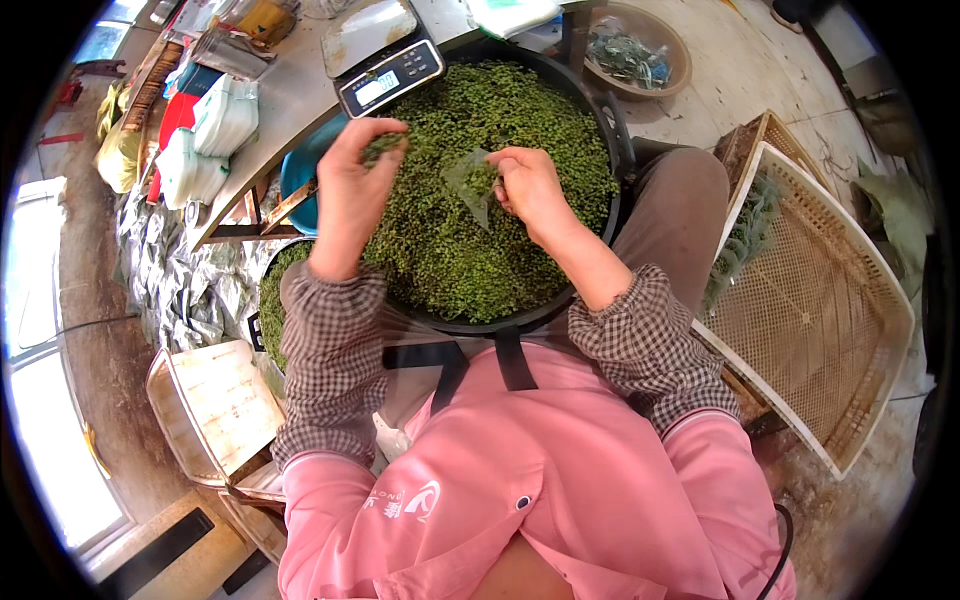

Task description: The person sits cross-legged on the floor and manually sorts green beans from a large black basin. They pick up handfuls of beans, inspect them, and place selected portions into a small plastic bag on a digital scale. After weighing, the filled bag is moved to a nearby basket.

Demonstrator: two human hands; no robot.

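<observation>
A large black round tub stands before me, heaped with small green berries on stems that look like green Sichuan peppercorns. Above its left side, my left hand pinches a small clump of green berries between thumb and fingers. My right hand grips a small translucent mesh bag over the middle of the heap. Some green shows in or behind the bag; I cannot tell which. A digital scale with a lit display sits on the table, just beyond my left hand.
Stacked white-and-green bags and metal tins lie on the table. A blue basin is beneath it. To the right stand a plastic crate with green netting and a brown basin. Silvery packets lie at left.
</observation>
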